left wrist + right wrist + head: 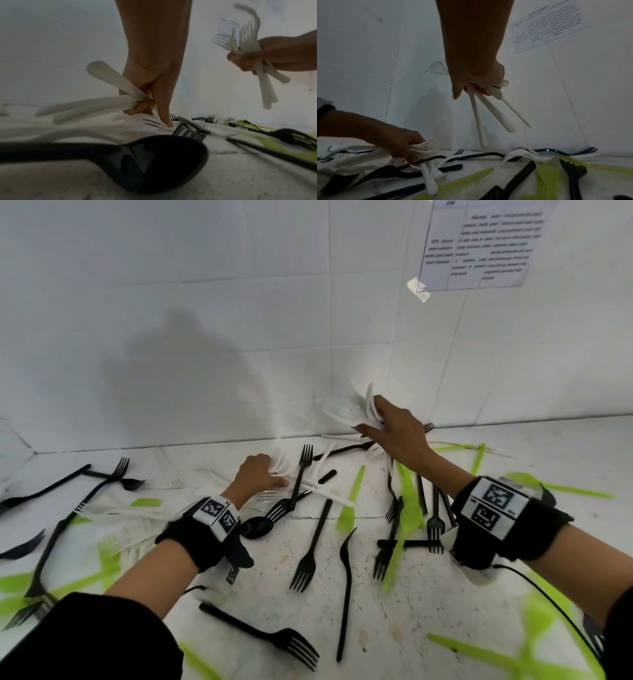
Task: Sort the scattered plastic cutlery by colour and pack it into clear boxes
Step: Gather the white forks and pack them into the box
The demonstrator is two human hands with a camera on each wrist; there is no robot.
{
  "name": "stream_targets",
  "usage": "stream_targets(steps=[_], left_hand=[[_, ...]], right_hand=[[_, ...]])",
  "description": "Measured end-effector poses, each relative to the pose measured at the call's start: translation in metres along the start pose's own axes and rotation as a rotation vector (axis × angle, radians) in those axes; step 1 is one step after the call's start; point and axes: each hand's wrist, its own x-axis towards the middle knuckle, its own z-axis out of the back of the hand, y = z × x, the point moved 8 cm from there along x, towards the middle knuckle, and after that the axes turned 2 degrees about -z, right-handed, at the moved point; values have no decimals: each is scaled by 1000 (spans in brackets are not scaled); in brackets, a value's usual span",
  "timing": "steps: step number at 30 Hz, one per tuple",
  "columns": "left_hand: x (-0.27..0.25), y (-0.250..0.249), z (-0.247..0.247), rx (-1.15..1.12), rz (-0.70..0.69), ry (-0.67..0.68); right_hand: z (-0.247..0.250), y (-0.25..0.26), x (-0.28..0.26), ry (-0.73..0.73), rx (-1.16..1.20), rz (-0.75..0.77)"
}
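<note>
**White cutlery gathered in both hands**

The right hand (397, 428) clamps a fan of white forks (247, 36) raised near the table's back edge, keeping that colour apart from the rest. The left hand (260, 474), low on the table (428, 594) mid-back, grips white handles (89, 105) while one finger pins another white fork (150, 121). Black forks (310, 553) and green knives (352, 501) lie scattered toward the front. No clear box is in view.
</note>
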Motion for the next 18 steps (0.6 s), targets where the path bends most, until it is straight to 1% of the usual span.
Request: stream_targets(steps=[3,6,10,13,16,18], left_hand=[[3,2,3,-116,12,0],[2,9,13,-391,55,-4],[-5,13,27,-745,53,5],[-11,15,38,-999,81,-54],[-14,16,52,-1092,44,-115],[-17,17,63,-1135,6,-176]], right_hand=[[-21,-1,9,88,-159,-3],[-50,-5,16,205,-223,-22],[-86,1,22,337,-289,69],[-103,9,21,384,-378,134],[-117,13,18,453,-460,170],[-120,12,18,459,-472,183]])
